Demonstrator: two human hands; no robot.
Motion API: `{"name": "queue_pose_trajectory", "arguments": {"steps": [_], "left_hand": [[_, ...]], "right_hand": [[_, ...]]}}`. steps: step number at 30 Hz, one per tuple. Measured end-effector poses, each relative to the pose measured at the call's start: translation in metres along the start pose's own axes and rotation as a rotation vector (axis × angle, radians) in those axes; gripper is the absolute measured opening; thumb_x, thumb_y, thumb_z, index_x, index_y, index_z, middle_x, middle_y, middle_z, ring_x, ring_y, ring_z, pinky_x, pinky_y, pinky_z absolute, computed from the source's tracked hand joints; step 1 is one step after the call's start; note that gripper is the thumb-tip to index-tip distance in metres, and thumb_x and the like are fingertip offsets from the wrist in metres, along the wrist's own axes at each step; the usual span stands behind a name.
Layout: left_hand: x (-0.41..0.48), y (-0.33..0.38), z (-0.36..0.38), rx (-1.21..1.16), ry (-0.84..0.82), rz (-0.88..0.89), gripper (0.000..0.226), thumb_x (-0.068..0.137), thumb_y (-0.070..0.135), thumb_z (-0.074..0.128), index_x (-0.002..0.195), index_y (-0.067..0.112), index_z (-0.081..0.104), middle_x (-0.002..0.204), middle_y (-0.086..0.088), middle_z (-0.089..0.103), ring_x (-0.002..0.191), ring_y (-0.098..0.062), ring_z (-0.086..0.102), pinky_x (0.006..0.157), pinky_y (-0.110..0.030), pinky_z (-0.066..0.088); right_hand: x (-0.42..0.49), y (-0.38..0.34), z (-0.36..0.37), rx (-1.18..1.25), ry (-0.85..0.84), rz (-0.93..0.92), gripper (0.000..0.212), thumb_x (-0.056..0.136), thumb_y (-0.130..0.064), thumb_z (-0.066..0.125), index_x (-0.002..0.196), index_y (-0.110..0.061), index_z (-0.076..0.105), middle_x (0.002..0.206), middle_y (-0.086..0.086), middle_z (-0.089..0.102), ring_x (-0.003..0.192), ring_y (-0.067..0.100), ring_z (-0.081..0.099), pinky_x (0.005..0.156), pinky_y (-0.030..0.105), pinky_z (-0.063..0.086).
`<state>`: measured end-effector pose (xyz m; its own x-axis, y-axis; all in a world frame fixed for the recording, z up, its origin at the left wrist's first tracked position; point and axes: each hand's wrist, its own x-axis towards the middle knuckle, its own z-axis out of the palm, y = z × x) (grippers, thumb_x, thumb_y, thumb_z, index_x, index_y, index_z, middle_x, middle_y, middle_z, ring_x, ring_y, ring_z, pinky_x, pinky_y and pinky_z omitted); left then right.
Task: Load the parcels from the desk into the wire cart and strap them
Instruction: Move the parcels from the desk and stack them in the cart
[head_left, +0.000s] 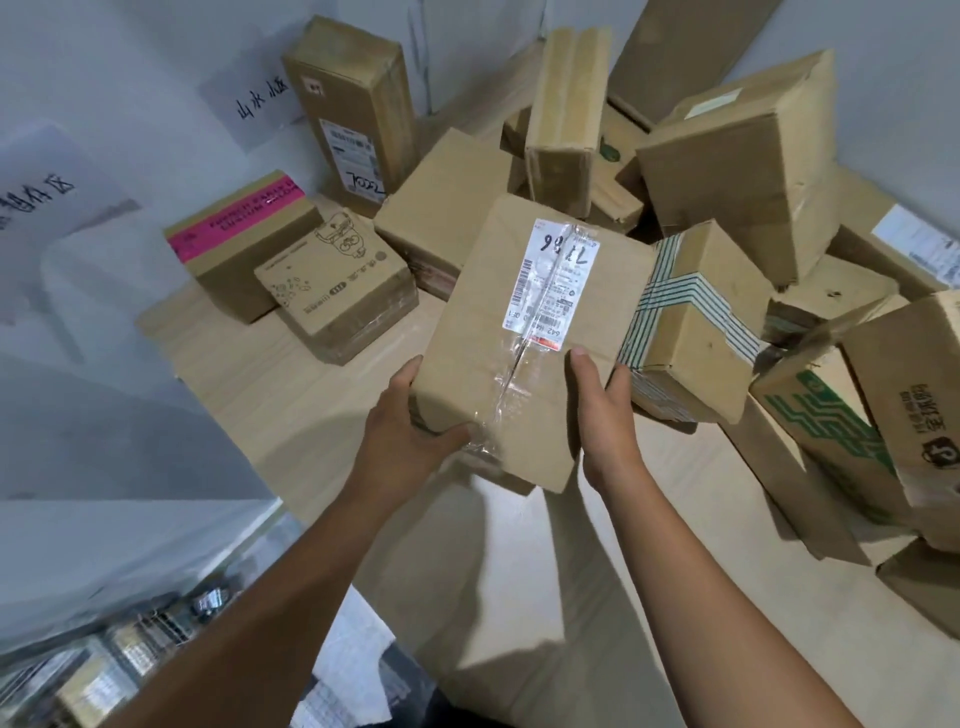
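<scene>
Two bare forearms reach in from the bottom edge. The left hand (410, 431) cups the near left corner of a plain brown cardboard parcel with a white shipping label (498, 332), fingers (454, 434) curled beneath it. The right hand (605, 415) clamps the parcel's right side, thumb on top. The parcel's near end is raised above the pale wooden table (291, 395), casting a shadow below.

Bare tabletop lies in front of the hands and leftward to the table's edge. Behind and to the right, boxes crowd together: a green-striped taped carton (696, 322) just beside the held parcel, a pink-taped box (234, 244) and a line-drawing printed box (337, 296) touching at the left.

A blurred metal wire frame (130, 639) sits below the table's left edge; its contents cannot be made out.
</scene>
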<state>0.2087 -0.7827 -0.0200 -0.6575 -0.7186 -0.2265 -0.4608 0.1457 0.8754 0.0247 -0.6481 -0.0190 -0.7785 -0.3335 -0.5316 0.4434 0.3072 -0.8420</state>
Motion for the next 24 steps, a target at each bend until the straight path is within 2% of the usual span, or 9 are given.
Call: {"name": "queue_pose_trajectory", "arguments": {"steps": [1,3,5,9,12,13,16,19,24], "left_hand": [[-0.001,0.002,0.001,-0.046,0.004,-0.021,0.092,0.068,0.034,0.096,0.143,0.04,0.043,0.124,0.03,0.056,0.103,0.01,0.057,0.081,-0.012,0.048],[-0.004,0.007,0.003,-0.135,0.022,-0.048,0.096,0.07,0.025,0.096,0.149,0.028,0.042,0.134,0.016,0.055,0.116,-0.003,0.057,0.088,-0.015,0.048],[-0.011,0.012,0.0,-0.204,0.062,-0.04,0.097,0.069,0.024,0.096,0.15,0.028,0.042,0.141,0.011,0.051,0.127,-0.011,0.053,0.101,-0.031,0.051],[-0.047,0.021,-0.017,-0.444,0.187,-0.049,0.096,0.062,0.042,0.097,0.141,0.038,0.043,0.123,0.032,0.055,0.123,0.0,0.055,0.109,-0.04,0.051],[-0.084,0.019,-0.032,-0.574,0.33,-0.069,0.078,0.06,0.057,0.091,0.124,0.045,0.048,0.135,0.004,0.055,0.124,-0.019,0.059,0.104,-0.047,0.054],[-0.097,0.015,-0.039,-0.606,0.383,-0.078,0.072,0.062,0.058,0.089,0.121,0.047,0.048,0.134,-0.001,0.056,0.121,-0.019,0.06,0.1,-0.045,0.056],[-0.136,-0.002,-0.063,-0.739,0.554,-0.052,0.059,0.067,0.055,0.086,0.114,0.054,0.052,0.116,0.015,0.064,0.104,-0.003,0.065,0.082,-0.025,0.056],[-0.185,-0.027,-0.09,-0.841,0.736,-0.048,0.064,0.066,0.062,0.089,0.117,0.048,0.052,0.122,0.008,0.063,0.108,-0.008,0.065,0.084,-0.023,0.055],[-0.293,-0.072,-0.129,-0.919,1.109,0.011,0.057,0.078,0.037,0.082,0.121,0.031,0.045,0.11,0.01,0.069,0.103,-0.007,0.068,0.084,-0.02,0.054]], "right_hand": [[-0.001,0.001,0.001,0.041,-0.02,0.016,0.066,0.079,-0.072,0.068,0.132,-0.038,0.046,0.115,-0.033,0.064,0.106,-0.01,0.063,0.102,0.038,0.049],[-0.004,0.001,0.002,0.131,-0.05,0.06,0.075,0.081,-0.07,0.07,0.143,-0.037,0.043,0.127,-0.019,0.068,0.116,0.006,0.067,0.105,0.045,0.053],[-0.014,-0.001,0.003,0.201,-0.067,0.088,0.083,0.08,-0.069,0.073,0.15,-0.04,0.038,0.133,-0.011,0.068,0.119,0.013,0.068,0.105,0.049,0.054],[-0.051,-0.006,0.012,0.315,-0.135,0.061,0.062,0.089,-0.058,0.072,0.144,-0.047,0.046,0.127,-0.013,0.073,0.114,0.012,0.072,0.086,0.041,0.062],[-0.091,-0.004,0.033,0.334,-0.22,0.075,0.05,0.094,-0.049,0.071,0.14,-0.043,0.052,0.129,-0.01,0.073,0.116,0.014,0.072,0.093,0.046,0.06],[-0.106,-0.003,0.042,0.324,-0.246,0.087,0.048,0.095,-0.047,0.071,0.139,-0.042,0.053,0.129,-0.009,0.073,0.116,0.016,0.072,0.098,0.05,0.058],[-0.148,0.005,0.069,0.249,-0.309,0.099,0.049,0.093,-0.047,0.071,0.138,-0.044,0.051,0.128,-0.012,0.072,0.117,0.016,0.071,0.101,0.052,0.056],[-0.196,0.021,0.102,0.157,-0.394,0.089,0.054,0.093,-0.048,0.072,0.14,-0.045,0.046,0.125,-0.015,0.073,0.113,0.012,0.072,0.093,0.044,0.061],[-0.298,0.068,0.154,-0.009,-0.63,0.078,0.059,0.097,-0.045,0.071,0.147,-0.044,0.04,0.13,-0.014,0.071,0.113,0.011,0.072,0.1,0.044,0.058]]}}
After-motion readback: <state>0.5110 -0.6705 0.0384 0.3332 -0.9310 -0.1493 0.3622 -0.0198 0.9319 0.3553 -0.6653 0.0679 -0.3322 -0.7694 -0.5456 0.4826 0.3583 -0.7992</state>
